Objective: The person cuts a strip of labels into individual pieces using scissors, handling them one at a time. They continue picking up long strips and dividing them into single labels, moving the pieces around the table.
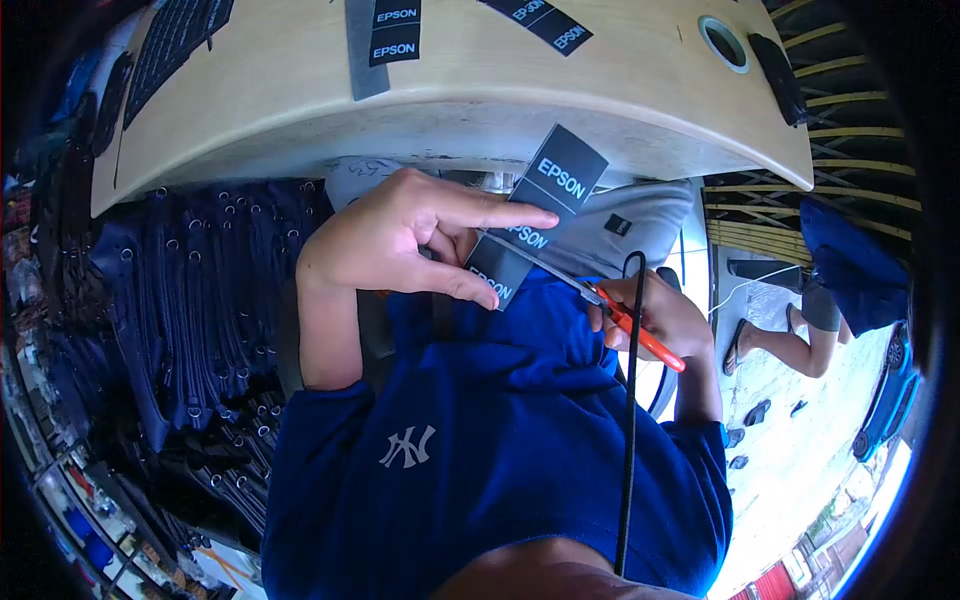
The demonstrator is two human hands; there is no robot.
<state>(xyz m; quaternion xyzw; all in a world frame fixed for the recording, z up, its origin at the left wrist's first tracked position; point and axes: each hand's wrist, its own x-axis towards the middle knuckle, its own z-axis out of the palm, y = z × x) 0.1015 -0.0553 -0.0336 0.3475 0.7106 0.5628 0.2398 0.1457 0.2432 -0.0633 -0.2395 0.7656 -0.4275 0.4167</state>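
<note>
A black strip (pixel 560 172) printed with several white EPSON labels hangs tilted in front of the blue shirt. My left hand (pixel 420 235) grips it, fingers across its front and thumb near its lower end. Orange-handled scissors (pixel 640 335) are in my right hand (pixel 665 320), their blades reaching to the strip between two of the labels. How far the blades are open is hard to tell. Two more EPSON strips (pixel 396 30) (pixel 545 22) lie on the table (pixel 250 110) above my hands.
A grey strip (pixel 370 80) and a tape roll (pixel 723 45) are on the table. Many dark straps with metal rings (pixel 215 300) hang at the left. Grey fabric (pixel 650 215) lies beyond my right hand. Another person's leg (pixel 790 350) shows at the right. A black cord (pixel 630 430) crosses the shirt.
</note>
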